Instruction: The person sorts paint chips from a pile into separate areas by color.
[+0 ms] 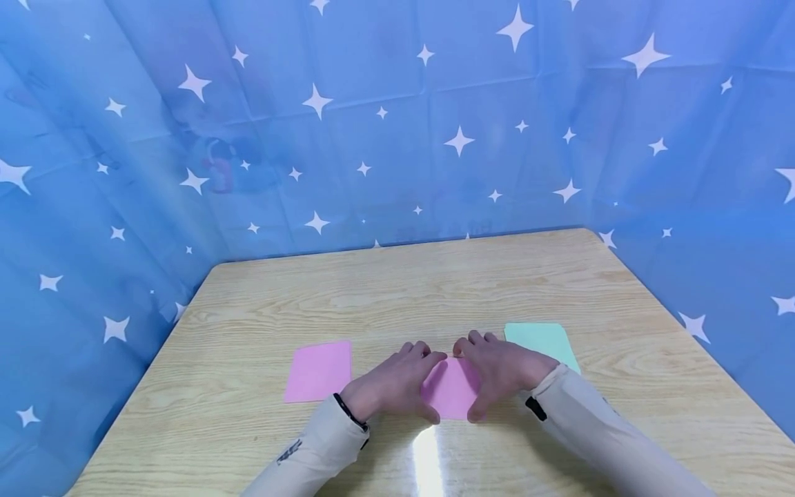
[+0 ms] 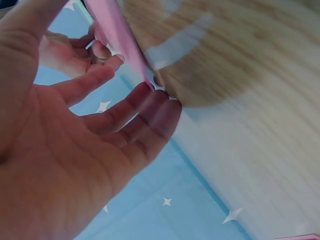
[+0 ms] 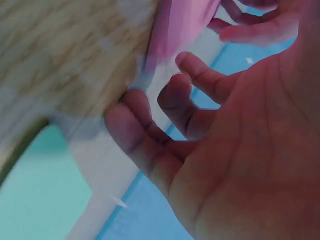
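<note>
A square pink paper lies on the table between the two hands. The left hand is at its left side, fingers toward the far edge and thumb at the near edge. In the left wrist view its fingers are loosely bent, the tips right at the edge of the pink paper. Mirroring it, the right hand is along the right side, its thumb near the closest corner. From the right wrist its fingers show gently bent, tips down at the tabletop beside the pink paper.
Another pink square lies to the left of the hands. A mint-green square lies to the right, partly covered by the right forearm. The wooden table is bordered by a blue star-patterned curtain behind and at both sides.
</note>
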`<control>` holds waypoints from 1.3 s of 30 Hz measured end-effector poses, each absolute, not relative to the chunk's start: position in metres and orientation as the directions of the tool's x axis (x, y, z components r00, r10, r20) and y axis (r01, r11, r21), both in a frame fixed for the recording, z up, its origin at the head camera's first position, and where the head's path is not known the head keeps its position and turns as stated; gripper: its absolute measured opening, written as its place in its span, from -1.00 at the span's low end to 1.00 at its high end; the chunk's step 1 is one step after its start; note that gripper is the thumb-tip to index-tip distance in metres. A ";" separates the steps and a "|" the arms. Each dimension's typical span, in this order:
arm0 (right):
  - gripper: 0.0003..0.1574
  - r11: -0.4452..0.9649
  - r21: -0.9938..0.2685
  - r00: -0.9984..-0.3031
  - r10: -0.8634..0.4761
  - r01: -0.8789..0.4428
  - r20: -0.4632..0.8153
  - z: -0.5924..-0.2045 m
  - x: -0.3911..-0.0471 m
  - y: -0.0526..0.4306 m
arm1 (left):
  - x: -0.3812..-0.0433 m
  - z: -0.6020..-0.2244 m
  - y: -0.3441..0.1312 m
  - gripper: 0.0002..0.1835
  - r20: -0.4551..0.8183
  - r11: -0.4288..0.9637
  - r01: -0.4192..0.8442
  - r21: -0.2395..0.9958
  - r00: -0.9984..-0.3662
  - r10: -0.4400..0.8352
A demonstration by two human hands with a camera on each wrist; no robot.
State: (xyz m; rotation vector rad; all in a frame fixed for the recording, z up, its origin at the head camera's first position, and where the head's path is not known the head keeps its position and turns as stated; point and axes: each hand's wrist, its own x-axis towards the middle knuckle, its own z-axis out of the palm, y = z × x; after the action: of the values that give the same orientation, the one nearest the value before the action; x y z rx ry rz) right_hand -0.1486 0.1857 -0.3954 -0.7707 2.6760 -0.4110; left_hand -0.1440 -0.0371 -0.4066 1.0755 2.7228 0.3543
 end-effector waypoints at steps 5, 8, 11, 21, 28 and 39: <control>0.14 0.761 -0.416 -0.767 -0.610 -0.498 -0.197 -0.396 -0.145 0.183 | -0.143 -0.405 -0.036 -0.08 -0.093 0.697 0.622 0.355 -0.719 0.689; 0.14 0.746 -0.382 -0.760 -0.632 -0.545 -0.151 -0.397 -0.144 0.183 | -0.143 -0.406 -0.036 -0.13 -0.089 0.691 0.621 0.371 -0.717 0.692; 0.15 0.754 -0.344 -0.773 -0.625 -0.560 -0.111 -0.398 -0.142 0.184 | -0.145 -0.409 -0.037 -0.17 -0.077 0.686 0.615 0.388 -0.721 0.689; -0.08 0.736 -0.361 -0.782 -0.623 -0.573 -0.028 -0.393 -0.146 0.191 | -0.156 -0.403 -0.049 -0.22 -0.037 0.676 0.581 0.452 -0.745 0.666; -0.06 0.756 -0.341 -0.803 -0.595 -0.559 -0.003 -0.372 -0.152 0.195 | -0.167 -0.379 -0.051 -0.24 0.017 0.656 0.617 0.436 -0.734 0.679; -0.08 0.742 -0.324 -0.796 -0.602 -0.587 0.063 -0.336 -0.168 0.188 | -0.180 -0.341 -0.064 -0.22 0.056 0.663 0.595 0.455 -0.762 0.645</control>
State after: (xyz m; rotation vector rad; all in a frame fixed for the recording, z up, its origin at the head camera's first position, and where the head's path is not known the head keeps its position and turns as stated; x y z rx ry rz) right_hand -0.1677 0.1877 -0.3364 -0.9871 2.8891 -0.5128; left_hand -0.1800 -0.0643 -0.3415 1.0340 2.7626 0.6966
